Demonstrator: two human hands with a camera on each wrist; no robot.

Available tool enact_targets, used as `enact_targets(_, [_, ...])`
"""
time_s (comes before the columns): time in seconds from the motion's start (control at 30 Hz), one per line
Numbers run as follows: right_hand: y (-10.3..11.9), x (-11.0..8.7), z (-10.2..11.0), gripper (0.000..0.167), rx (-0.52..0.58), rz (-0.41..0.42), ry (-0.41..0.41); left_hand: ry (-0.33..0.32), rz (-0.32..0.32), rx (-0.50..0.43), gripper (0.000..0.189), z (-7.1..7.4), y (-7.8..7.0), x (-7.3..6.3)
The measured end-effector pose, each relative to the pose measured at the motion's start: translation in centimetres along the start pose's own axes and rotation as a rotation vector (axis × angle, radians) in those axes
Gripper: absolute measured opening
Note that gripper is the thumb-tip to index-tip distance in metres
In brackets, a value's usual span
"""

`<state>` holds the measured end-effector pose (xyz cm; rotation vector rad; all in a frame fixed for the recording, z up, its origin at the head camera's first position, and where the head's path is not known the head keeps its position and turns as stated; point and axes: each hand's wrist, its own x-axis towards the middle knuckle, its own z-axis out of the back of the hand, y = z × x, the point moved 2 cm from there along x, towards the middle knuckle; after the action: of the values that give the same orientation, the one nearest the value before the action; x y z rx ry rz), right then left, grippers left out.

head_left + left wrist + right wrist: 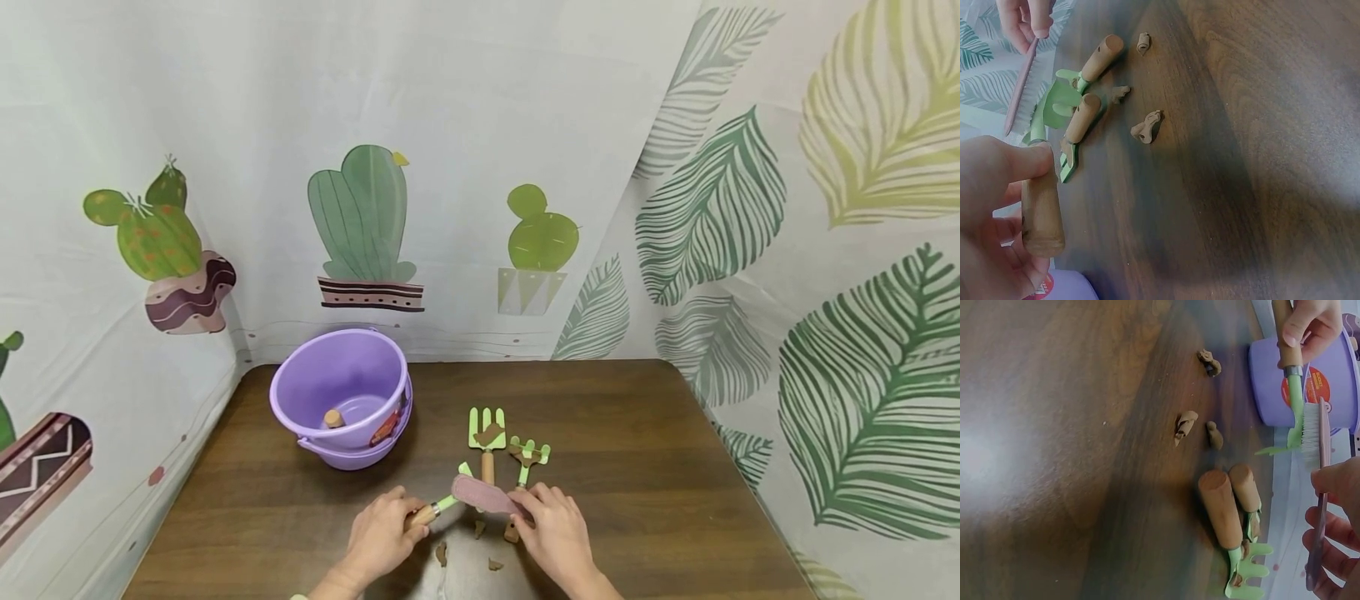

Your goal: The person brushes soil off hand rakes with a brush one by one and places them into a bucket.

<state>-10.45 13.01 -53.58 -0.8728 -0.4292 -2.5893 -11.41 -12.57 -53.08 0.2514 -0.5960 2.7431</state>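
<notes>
My left hand (pixel 381 533) grips the wooden handle (pixel 1043 212) of a small garden tool with a green metal head (pixel 1297 406). A pink brush (pixel 483 494) with white bristles (pixel 1311 431) is held by my right hand (pixel 557 533), its bristles against the green head. The brush hides part of that head in the head view, so its exact shape is unclear. Beyond the hands lie a green hand fork (pixel 487 421) and a small green rake (pixel 530 451), both wooden-handled, with brown lumps on their heads.
Purple buckets (pixel 337 354), seemingly nested, stand at the back left, with a round wooden end (pixel 333 418) showing inside. Brown clay-like bits (pixel 1147 127) are scattered on the dark wooden table (pixel 645 467) near the hands. A printed cloth (pixel 465 100) hangs behind the table.
</notes>
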Motion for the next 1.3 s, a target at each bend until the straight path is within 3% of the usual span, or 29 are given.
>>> enact_targets(0.67, [-2.4, -1.0, 0.6, 0.031, -0.039, -0.087, 0.051, 0.003, 0.03, 0.01, 0.027, 0.6, 0.9, -0.5])
enact_targets(1.07, [-2.0, -0.7, 0.4, 0.03, -0.009, -0.122, 0.055, 0.007, 0.014, -0.016, 0.025, 0.4, 0.8, -0.8])
enact_targets(1.3, [-1.0, -0.5, 0.2, 0.032, 0.016, -0.06, 0.036, 0.008, 0.025, -0.014, 0.024, 0.6, 0.6, -0.6])
